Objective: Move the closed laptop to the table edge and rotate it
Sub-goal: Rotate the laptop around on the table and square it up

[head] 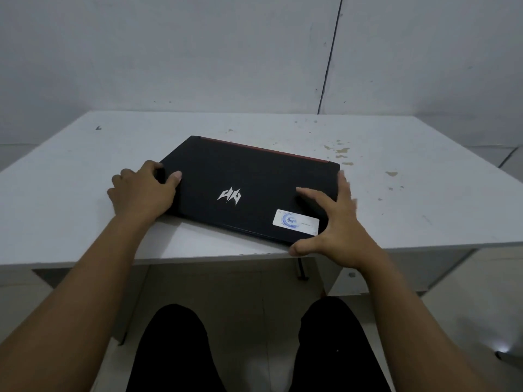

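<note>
A closed black laptop with a silver logo, a red strip along its far edge and a white sticker lies skewed on the white table. Its near right corner sits at the table's front edge. My left hand grips the laptop's left side, thumb on the lid, fingers curled over the edge. My right hand is spread wide over the near right corner: the index fingertip rests on the lid, the thumb is at the corner, and the other fingers run along the right side, slightly blurred.
The table's back edge meets a pale wall. Stains and chipped spots mark the tabletop right of the laptop. Below the front edge are my legs in dark trousers and a table leg.
</note>
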Tool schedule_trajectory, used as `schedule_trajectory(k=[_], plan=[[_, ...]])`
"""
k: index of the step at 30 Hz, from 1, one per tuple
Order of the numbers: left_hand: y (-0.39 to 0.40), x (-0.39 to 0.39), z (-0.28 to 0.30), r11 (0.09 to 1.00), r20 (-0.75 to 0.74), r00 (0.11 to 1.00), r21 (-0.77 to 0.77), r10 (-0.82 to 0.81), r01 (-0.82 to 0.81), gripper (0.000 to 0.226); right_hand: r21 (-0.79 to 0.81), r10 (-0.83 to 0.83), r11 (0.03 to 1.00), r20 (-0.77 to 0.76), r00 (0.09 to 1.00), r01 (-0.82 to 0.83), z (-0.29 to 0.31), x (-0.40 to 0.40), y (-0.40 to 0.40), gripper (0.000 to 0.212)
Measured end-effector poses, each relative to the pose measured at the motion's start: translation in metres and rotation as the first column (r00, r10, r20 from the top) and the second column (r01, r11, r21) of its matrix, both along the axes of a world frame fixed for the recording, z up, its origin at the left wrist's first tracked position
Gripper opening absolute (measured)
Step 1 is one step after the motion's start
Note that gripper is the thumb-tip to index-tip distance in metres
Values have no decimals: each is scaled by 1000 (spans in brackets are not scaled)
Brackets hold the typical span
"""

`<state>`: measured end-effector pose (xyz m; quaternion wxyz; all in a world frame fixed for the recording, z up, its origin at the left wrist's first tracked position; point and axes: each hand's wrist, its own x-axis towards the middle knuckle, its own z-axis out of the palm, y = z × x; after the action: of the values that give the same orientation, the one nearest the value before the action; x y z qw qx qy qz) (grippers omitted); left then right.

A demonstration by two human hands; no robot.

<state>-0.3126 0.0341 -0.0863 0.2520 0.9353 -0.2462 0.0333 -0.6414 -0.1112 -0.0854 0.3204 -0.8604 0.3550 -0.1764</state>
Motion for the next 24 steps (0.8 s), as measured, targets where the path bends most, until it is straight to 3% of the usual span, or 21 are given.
schedule_trajectory(k=[3,7,16,24], plan=[[8,21,11,978,-117,974,-108,-192,180,59,-32,-197,980,-44,980,195,-8,5,26,120],[9,34,19,915,-205,900,-213,-385,343,50,-62,-247,967,-8,969,246,-13,10,34,130],[9,18,3,961,-50,970,-153,-240,230,54,-76,-223,972,-3,975,222,-17,7,12,137],[27,-14,0,965,46,976,-146,-212,216,45,-80,-78,994,-1,997,77,-9,-7,-16,126]])
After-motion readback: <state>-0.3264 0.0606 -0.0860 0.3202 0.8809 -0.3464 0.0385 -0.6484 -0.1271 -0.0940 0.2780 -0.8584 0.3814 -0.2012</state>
